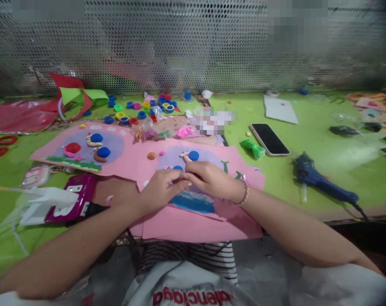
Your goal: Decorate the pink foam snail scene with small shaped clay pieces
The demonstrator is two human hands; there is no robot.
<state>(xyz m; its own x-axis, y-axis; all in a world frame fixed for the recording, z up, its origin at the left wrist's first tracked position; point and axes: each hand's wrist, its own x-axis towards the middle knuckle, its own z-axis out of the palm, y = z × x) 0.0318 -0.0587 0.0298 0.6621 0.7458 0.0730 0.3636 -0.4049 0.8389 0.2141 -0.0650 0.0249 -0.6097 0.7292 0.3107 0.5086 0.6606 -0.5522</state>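
My left hand (161, 187) and my right hand (213, 180) meet fingertip to fingertip above a pink paper sheet (199, 227). Both are closed in a pinch, and whatever lies between the fingers is hidden. Beneath them the sheet bears a lilac oval with a blue strip (194, 202) of paper along its lower part. A blue clay dome with a pale clay body, like a snail (193, 156), sits just beyond my fingers. Left of it lie a brown clay ball (151, 156) and a small pink clay ball (162, 153).
A finished-looking pink card (84, 148) with clay snails lies left. Bottle caps (142, 114) crowd the back. To the right are a phone (269, 139), a green clay packet (252, 148) and a blue glue gun (322, 178). A purple device (78, 197) with cables sits left.
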